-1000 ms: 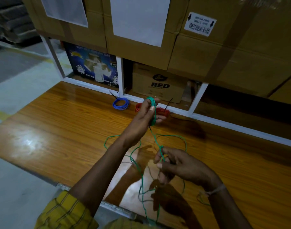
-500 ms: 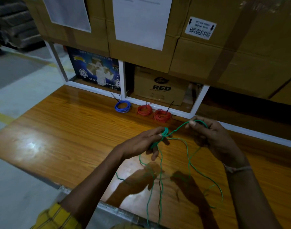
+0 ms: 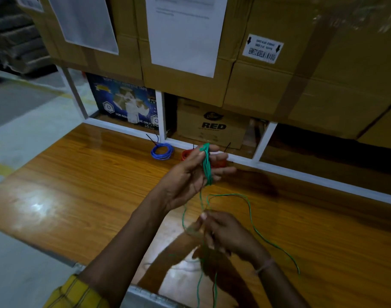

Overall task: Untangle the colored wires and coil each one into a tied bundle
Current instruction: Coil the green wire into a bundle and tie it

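Since half a second ago my right hand point(image 3: 221, 232) dropped to 6 o'clock | left hand point(image 3: 190, 174) at 12, fingers wrapped by green wire point(image 3: 206, 167) coil | right pinches loose strand | keep tension even, loops stacked | blue bundle point(image 3: 162, 151) at 11.

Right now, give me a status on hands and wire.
Left hand holds green wire coil. Right hand pinches the loose strand. Blue bundle at the rear. Nothing blocking.
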Tool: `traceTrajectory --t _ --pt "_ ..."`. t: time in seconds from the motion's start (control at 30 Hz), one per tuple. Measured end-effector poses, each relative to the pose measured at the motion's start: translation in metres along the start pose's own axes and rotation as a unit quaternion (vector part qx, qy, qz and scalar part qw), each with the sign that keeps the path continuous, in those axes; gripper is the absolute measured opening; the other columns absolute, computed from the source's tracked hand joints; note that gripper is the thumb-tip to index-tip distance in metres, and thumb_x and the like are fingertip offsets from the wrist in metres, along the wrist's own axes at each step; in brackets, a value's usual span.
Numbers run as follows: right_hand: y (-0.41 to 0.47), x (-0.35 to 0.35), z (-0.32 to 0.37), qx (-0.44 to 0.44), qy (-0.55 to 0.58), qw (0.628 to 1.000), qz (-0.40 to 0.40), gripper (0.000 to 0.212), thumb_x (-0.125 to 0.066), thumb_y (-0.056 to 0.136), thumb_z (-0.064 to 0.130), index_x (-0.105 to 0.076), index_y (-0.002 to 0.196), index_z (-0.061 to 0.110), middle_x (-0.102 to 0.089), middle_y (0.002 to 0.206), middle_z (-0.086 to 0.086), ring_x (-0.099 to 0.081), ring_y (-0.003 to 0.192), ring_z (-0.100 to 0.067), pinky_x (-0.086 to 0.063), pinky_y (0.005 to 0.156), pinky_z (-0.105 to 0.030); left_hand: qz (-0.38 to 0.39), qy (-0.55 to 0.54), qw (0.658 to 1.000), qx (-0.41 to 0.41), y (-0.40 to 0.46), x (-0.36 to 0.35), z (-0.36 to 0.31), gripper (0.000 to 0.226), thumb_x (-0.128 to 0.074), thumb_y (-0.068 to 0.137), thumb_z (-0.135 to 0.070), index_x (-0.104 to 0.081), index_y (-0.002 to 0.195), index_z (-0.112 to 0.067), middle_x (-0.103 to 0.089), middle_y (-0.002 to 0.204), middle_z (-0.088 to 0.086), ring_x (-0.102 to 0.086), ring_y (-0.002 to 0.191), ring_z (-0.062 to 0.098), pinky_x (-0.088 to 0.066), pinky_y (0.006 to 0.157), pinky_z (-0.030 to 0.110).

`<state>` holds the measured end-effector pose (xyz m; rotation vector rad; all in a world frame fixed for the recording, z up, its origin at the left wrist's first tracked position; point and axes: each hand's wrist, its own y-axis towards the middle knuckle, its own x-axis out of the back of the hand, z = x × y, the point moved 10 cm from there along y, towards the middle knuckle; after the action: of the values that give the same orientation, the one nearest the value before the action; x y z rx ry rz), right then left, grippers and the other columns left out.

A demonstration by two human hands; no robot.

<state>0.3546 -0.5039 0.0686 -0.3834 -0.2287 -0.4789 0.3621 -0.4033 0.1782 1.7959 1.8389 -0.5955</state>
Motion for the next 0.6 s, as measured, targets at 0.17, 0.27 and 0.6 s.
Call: traceTrajectory --t 0.17,0.27,0.6 --pt "-0.033 0.0 0.043 0.072 0.004 0.993 0.088 0.016 -0.06 0.107 0.027 -0.066 0.1 0.013 -0.064 0.064 -0.012 -0.054 0.045 -0.023 -0.046 0.047 -0.028 -0.07 0.267 0.961 0.016 0.008 0.03 0.0 0.032 -0.032 0.116 -0.021 -0.048 0.142 -0.01 -0.054 0.147 0.016 -0.071 0.118 0.037 -0.058 0.091 0.038" --pt "-0.047 0.035 0.07 0.131 0.059 0.985 0.092 0.021 -0.065 0.104 0.017 -0.065 0.1 -0.003 -0.063 0.064 -0.021 -0.059 0.052 -0.03 -0.053 0.054 -0.034 -0.06 0.357 0.932 0.033 0.004 0.028 0.005 0.029 -0.035 0.116 -0.024 -0.051 0.138 -0.014 -0.059 0.135 0.016 -0.075 0.105 0.03 -0.059 0.087 0.034" --pt "-0.025 0.137 0.084 0.189 0.405 0.895 0.001 0.027 -0.064 0.099 0.027 -0.069 0.104 0.001 -0.038 0.053 0.006 -0.024 0.032 -0.006 -0.043 0.038 -0.021 0.037 0.35 0.929 0.115 -0.012 0.013 0.036 0.033 -0.037 0.115 -0.025 -0.055 0.142 -0.017 -0.061 0.135 0.017 -0.065 0.084 0.028 -0.047 0.068 0.031"
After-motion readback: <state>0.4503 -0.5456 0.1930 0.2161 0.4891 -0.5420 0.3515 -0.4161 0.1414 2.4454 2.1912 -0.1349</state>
